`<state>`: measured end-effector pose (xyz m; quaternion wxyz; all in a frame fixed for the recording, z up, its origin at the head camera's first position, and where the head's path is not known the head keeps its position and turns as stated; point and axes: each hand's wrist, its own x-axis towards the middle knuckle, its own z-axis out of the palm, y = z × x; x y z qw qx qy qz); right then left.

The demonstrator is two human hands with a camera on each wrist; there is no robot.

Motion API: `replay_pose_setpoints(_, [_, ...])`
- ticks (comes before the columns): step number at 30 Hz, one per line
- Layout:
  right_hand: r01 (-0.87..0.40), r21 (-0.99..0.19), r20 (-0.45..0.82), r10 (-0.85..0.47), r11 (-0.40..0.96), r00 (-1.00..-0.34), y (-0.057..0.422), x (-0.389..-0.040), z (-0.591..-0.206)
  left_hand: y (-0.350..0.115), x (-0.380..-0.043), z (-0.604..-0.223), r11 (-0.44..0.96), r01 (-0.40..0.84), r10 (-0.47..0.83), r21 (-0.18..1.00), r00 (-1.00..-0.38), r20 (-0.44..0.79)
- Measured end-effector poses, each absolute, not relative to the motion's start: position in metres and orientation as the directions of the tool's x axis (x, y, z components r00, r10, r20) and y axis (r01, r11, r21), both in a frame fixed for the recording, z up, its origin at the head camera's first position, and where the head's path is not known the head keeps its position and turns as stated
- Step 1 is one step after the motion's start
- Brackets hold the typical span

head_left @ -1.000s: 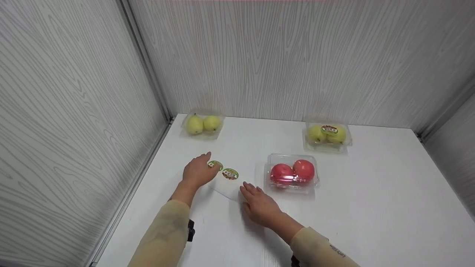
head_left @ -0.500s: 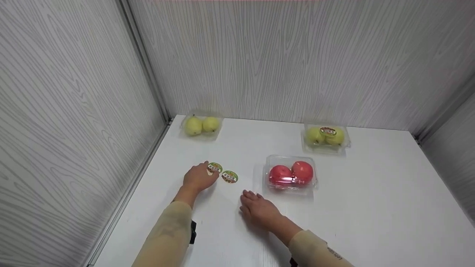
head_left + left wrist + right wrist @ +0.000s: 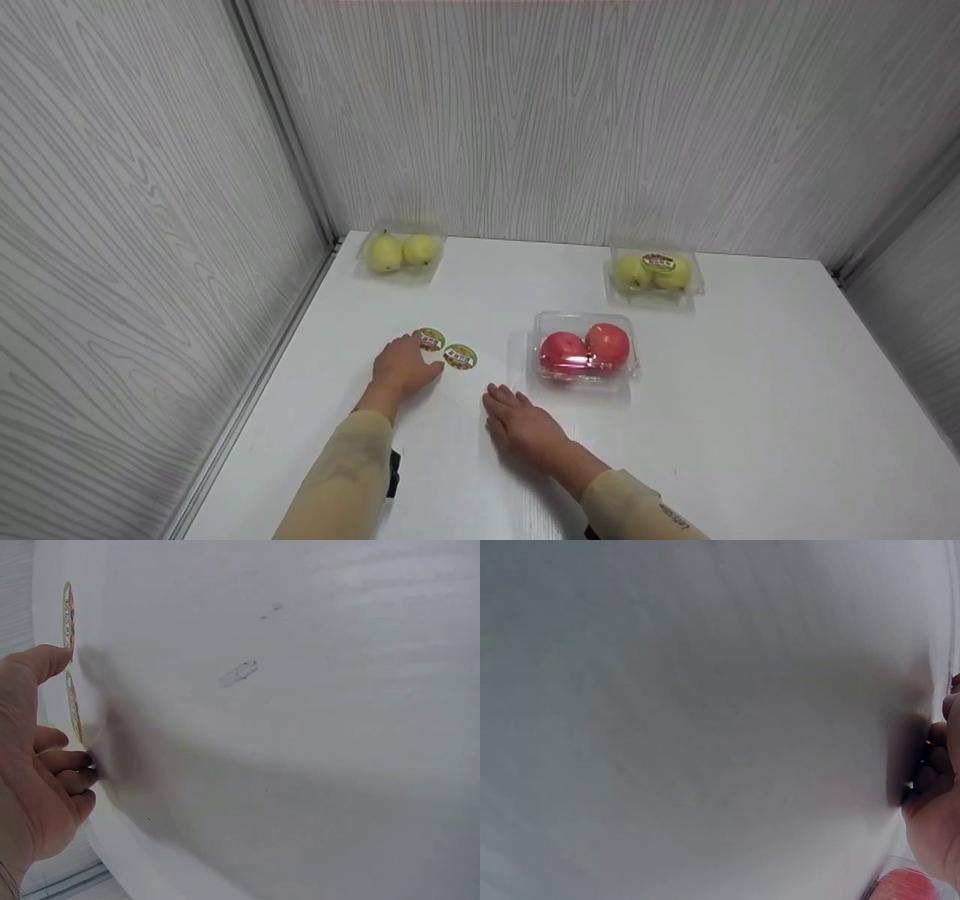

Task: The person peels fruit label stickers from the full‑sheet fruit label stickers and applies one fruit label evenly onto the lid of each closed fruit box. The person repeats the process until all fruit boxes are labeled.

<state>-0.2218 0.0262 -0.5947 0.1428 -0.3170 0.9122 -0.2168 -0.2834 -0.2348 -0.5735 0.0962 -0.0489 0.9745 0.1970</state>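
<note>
Two oval green-and-white fruit stickers, a left sticker [image 3: 433, 340] and a right sticker [image 3: 460, 357], lie side by side on the white table. My left hand [image 3: 403, 366] is at the left sticker, its fingertips overlapping the sticker's left edge. In the left wrist view, the thumb [image 3: 51, 661] is spread away from the loosely bent fingers, with its tip beside a sticker. My right hand [image 3: 523, 429] rests low over the table with fingers together, right of the stickers and holding nothing. A clear clamshell box [image 3: 549, 322] of two red fruits [image 3: 607, 346] sits just beyond it.
Two clear boxes of yellow pears stand along the back wall: the left box [image 3: 429, 277] shows no sticker, and the right box [image 3: 694, 285] bears an oval label [image 3: 658, 262]. Grey wood-patterned panels [image 3: 495, 120] enclose the table at the back and sides.
The curved, lifted edge of a pale sheet below the stickers no longer shows; the stickers lie flat. My right hand has drawn slightly back, and my left thumb has moved nearer me.
</note>
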Motion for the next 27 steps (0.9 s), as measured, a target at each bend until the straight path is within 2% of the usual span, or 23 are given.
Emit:
replay_pose_setpoints(11, [-0.487,-0.534,-0.105,-0.626,0.692,-0.773,0.028,-0.220,-0.595,-0.233,-0.280,-0.573,0.923,-0.112,-0.050,0.368,-0.984,-0.173])
replay_pose_setpoints(27, [-0.455,-0.568,-0.121,-0.617,0.686,-0.778,0.028,-0.220,-0.596,-0.232,-0.291,-0.568,0.894,-0.158,-0.127,0.419,-0.987,-0.100])
